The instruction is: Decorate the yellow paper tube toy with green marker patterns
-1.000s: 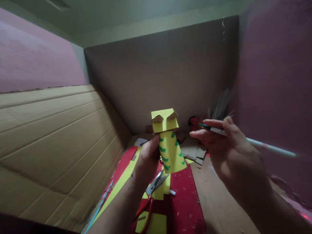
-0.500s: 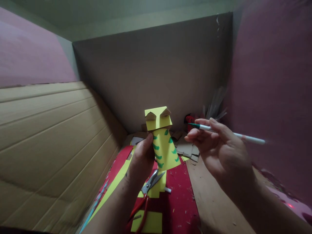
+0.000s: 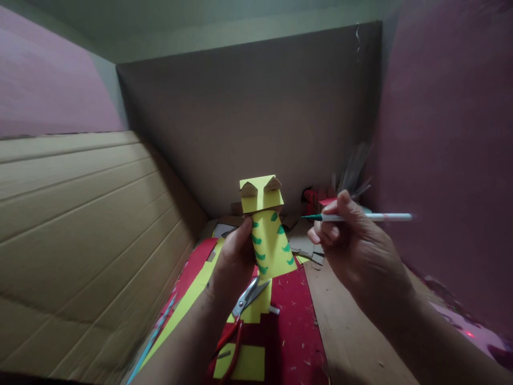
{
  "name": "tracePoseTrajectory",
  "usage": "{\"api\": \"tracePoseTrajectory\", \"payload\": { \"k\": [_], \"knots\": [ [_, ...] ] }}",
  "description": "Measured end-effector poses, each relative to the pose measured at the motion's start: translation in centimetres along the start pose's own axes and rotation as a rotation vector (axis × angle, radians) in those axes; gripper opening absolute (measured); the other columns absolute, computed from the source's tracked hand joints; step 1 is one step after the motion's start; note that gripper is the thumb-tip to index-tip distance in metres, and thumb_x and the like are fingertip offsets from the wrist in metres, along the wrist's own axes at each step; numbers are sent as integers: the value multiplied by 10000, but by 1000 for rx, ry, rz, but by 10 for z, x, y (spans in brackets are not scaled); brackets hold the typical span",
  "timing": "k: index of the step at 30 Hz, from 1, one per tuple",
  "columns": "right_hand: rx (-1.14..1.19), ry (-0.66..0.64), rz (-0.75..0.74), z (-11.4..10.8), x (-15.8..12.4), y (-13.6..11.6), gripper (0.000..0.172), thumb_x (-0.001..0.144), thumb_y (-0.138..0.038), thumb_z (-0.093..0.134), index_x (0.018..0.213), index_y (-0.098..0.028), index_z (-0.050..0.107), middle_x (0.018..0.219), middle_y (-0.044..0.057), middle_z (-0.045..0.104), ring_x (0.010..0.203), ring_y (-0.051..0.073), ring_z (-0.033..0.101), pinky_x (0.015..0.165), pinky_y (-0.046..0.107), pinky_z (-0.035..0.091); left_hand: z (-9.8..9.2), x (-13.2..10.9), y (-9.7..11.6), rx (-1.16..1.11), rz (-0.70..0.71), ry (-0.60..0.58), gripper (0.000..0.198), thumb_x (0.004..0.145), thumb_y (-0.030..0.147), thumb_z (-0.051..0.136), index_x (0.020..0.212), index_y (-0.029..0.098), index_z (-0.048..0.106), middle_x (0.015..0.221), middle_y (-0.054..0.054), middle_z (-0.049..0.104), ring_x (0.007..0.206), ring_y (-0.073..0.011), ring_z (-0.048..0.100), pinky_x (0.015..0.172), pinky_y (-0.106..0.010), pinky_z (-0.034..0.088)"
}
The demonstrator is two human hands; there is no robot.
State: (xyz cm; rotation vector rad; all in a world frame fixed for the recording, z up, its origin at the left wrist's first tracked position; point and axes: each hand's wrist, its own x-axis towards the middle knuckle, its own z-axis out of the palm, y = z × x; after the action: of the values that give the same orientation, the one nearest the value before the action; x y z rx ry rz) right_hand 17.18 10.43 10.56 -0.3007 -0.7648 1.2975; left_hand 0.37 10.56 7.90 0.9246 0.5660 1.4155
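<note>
My left hand (image 3: 236, 248) grips the left side of a yellow paper figure (image 3: 272, 246), holding it upright. The figure has a box-shaped head with two folded cardboard pieces on its front, and green marks run down both sides of its curved body. To the right, my right hand (image 3: 356, 246) pinches a white marker (image 3: 388, 217) with a green tip. The tip points left at the figure and stays apart from it. Below the figure lie red-handled scissors (image 3: 241, 305) with their blades parted.
Yellow paper (image 3: 248, 362) lies on a red sheet (image 3: 296, 331) strewn with small scraps. Cardboard pieces (image 3: 302, 243) and clear strips (image 3: 352, 174) are at the back. A tall cardboard panel (image 3: 80, 240) stands on the left; a pink object with a red light (image 3: 468, 334) sits at lower right.
My right hand has tilted the marker from sloping to nearly level, its green tip shifting slightly left and down. My left hand and the yellow figure have hardly moved.
</note>
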Motion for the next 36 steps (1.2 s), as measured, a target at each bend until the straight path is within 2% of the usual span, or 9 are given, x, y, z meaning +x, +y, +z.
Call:
{"api": "tracePoseTrajectory", "payload": {
  "k": [4,6,8,11,16,21,27,32,36],
  "knots": [
    [-7,-36,-22,0,0,-3,234,659,-346,855,603,-165,717,563,-45,542,499,49,453,471,210,438,1,2,-5,-46,-64,14,413,896,444,548,1062,98,701,849,-106,762,745,-222,707,714,-334,571],
    [-3,-29,-25,1,0,-6,193,676,-314,838,631,-158,735,586,-30,584,516,58,490,493,218,463,1,3,-13,-69,-92,34,404,899,441,548,1062,101,691,855,-111,759,738,-231,708,692,-352,577],
    [9,0,-3,3,0,-10,169,742,-290,765,645,-154,739,627,0,643,529,79,534,523,249,500,-2,1,-24,-92,-126,64,372,880,426,590,1046,108,688,874,-105,761,748,-225,710,705,-352,581],
    [15,19,13,5,-2,-17,224,813,-242,614,637,-156,722,715,45,712,560,116,587,571,305,542,-11,-8,-45,-111,-226,102,364,849,388,643,1008,65,692,850,-134,763,726,-230,712,702,-356,584],
    [-47,-60,-91,6,-7,-20,251,804,-141,515,653,-171,712,703,20,670,582,122,597,599,305,540,-26,-25,-72,-169,-311,176,310,863,330,624,997,59,693,809,-125,764,733,-224,720,727,-352,588],
    [-113,-102,-85,12,-13,-16,186,793,-130,576,634,-189,653,610,-33,545,539,102,547,546,272,500,-24,-25,-75,-198,-304,198,313,887,347,592,1009,76,692,843,-122,768,744,-213,718,738,-334,579],
    [-209,-161,-47,17,-21,-17,220,838,-129,599,630,-181,649,568,-36,552,497,80,510,505,236,455,-22,-26,-77,-178,-318,182,306,873,331,626,1033,80,695,865,-115,769,775,-221,713,757,-325,555],
    [-302,-54,-27,-5,-31,-10,161,807,-169,651,651,-199,670,555,-45,540,505,87,501,508,233,443,-26,-27,-79,-176,-322,190,271,885,318,601,972,83,704,768,-87,752,664,-188,685,762,-313,542],
    [-332,-17,36,-26,-40,2,157,803,-186,665,646,-185,673,602,-25,575,573,91,517,571,225,428,-25,-28,-77,-172,-323,192,279,906,311,566,979,81,707,759,-93,751,653,-194,685,723,-308,540]
  ]
}}
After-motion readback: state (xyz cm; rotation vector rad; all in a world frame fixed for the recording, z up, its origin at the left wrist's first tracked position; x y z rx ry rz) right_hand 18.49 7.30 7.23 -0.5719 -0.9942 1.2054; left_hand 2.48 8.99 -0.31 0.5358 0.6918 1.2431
